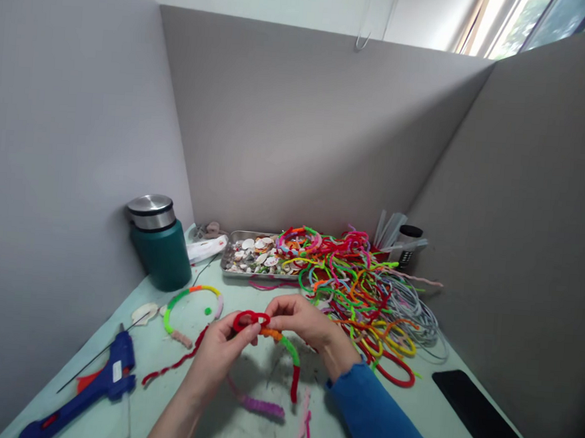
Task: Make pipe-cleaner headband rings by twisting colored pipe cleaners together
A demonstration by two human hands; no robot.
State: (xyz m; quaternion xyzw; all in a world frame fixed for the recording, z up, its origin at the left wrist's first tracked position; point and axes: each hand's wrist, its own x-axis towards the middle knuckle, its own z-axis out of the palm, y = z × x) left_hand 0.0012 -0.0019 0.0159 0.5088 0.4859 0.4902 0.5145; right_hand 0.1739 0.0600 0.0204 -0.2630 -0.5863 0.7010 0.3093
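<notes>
Cropped tabletop (242,367) beneath left hand (219,346), right hand (306,319); grip on partly hidden red loop (252,314)

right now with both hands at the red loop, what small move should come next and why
Probably draw the red pipe-cleaner loop tighter with the right hand, using the left hand as an anchor: the loop stands open above the left thumb, while the orange, green and red striped strip beside it looks snugly wrapped.
</notes>
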